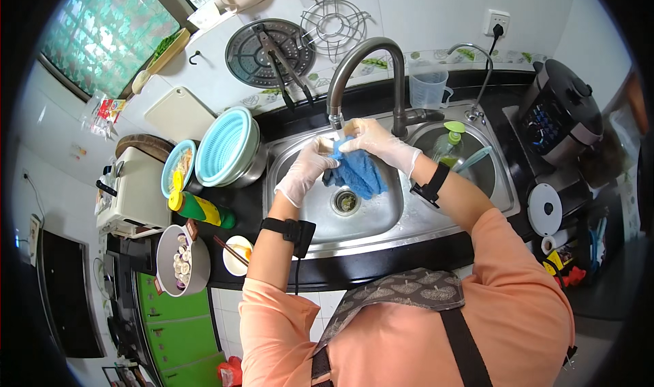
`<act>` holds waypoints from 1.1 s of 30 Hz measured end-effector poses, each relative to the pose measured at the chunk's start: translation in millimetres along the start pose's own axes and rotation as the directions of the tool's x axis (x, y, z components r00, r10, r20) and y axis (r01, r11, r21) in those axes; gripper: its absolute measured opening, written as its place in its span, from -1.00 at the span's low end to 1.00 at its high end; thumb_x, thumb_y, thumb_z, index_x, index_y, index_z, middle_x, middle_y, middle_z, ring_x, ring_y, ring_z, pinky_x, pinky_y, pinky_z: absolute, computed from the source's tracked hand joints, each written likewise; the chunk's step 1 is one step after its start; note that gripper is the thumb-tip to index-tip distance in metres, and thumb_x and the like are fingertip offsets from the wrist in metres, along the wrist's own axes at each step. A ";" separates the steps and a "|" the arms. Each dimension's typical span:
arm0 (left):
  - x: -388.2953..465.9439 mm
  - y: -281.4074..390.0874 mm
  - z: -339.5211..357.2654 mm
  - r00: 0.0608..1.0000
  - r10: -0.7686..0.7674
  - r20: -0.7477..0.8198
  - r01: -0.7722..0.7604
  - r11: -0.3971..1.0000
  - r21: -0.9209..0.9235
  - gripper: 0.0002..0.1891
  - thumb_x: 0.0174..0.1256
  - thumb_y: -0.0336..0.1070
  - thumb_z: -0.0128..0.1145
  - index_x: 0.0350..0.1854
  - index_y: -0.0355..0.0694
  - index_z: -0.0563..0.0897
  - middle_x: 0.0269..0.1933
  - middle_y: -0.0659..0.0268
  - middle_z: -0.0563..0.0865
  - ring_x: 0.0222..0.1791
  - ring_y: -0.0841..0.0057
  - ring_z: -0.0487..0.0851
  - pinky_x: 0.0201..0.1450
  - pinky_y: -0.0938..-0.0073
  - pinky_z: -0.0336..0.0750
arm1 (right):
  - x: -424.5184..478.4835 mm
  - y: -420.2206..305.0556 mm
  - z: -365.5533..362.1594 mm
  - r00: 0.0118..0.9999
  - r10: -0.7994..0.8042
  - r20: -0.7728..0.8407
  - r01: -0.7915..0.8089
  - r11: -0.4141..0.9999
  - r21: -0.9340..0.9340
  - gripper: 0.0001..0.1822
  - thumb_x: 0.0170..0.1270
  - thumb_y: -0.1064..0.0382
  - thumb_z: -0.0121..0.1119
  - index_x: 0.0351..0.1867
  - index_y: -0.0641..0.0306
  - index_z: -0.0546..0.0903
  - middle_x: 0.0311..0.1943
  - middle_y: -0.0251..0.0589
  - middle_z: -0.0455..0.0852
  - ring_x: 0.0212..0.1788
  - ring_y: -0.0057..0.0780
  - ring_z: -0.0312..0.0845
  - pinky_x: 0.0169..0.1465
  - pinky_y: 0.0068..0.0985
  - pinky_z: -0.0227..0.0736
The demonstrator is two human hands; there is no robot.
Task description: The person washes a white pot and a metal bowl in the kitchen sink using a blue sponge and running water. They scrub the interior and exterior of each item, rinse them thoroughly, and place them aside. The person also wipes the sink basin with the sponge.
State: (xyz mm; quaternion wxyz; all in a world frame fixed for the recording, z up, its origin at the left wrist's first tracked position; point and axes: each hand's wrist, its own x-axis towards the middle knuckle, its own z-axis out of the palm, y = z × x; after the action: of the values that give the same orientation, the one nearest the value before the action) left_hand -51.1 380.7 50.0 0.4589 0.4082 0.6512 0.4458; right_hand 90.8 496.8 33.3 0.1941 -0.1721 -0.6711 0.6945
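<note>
A blue cloth hangs bunched from both my hands over the left basin of the stainless steel sink. My left hand, in a thin whitish glove, pinches the cloth's upper left part. Gloved the same way, my right hand grips its top from the right, just under the spout of the gooseneck faucet. Whether water is running is hard to make out behind the fingers. Below the cloth, the drain strainer holds some greenish scraps.
In the right basin stand a green-capped pump bottle and a pale-blue handled tool. Left of the sink are light-blue colanders, a green-yellow bottle, a small bowl with chopsticks and a pot of sliced food. An electric cooker sits right.
</note>
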 end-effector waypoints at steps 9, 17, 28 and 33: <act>-5.1 -11.0 0.7 0.999 0.013 0.046 -0.009 0.997 -0.079 -0.82 -0.03 -0.48 0.30 -0.32 -0.29 0.63 -0.39 0.38 0.66 -0.37 0.64 0.55 -0.22 0.63 0.42 | -3.9 -17.9 -12.5 1.000 -0.020 -0.009 0.019 0.994 -0.109 -0.44 -0.15 0.43 0.28 0.01 0.42 0.47 -0.06 -0.11 0.56 0.07 -0.38 0.41 0.19 -0.49 0.20; 4.6 -4.7 5.7 0.989 0.148 0.018 -0.139 0.961 -0.239 -0.90 0.24 -0.42 0.08 -0.22 -0.25 0.56 -0.35 0.45 0.61 -0.40 0.73 0.51 -0.27 0.69 0.43 | -1.5 0.9 -23.0 0.965 0.206 0.163 -0.129 0.913 -0.386 -0.40 -0.06 0.19 0.35 0.06 0.35 0.47 -0.09 -0.16 0.60 0.00 -0.45 0.44 0.14 -0.56 0.21; 2.8 -8.4 2.3 0.984 0.165 0.063 -0.151 0.971 -0.182 -0.81 0.22 -0.35 0.13 -0.15 -0.27 0.58 -0.33 0.45 0.62 -0.37 0.71 0.52 -0.25 0.65 0.43 | 7.8 -0.8 -21.4 0.998 0.035 0.048 -0.020 0.957 -0.289 -0.70 -0.05 0.26 0.33 -0.28 0.29 0.54 -0.39 -0.33 0.59 -0.26 -0.61 0.44 -0.12 -0.59 0.31; -4.8 -16.7 -2.6 0.997 0.013 0.079 -0.022 0.993 0.118 -0.80 0.07 -0.32 0.28 -0.27 -0.28 0.66 -0.37 0.38 0.67 -0.43 0.67 0.53 -0.27 0.61 0.44 | 5.1 -12.5 -5.2 0.993 -0.114 -0.009 0.101 0.912 -0.398 -0.71 -0.08 0.29 0.33 -0.31 0.28 0.54 -0.41 -0.34 0.57 -0.29 -0.63 0.43 -0.17 -0.61 0.32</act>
State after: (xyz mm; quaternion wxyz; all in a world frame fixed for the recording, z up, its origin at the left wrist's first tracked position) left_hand -54.4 371.2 35.6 0.4550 0.4577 0.6545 0.3939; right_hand 89.6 504.1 45.8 0.2040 -0.1818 -0.8032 0.5293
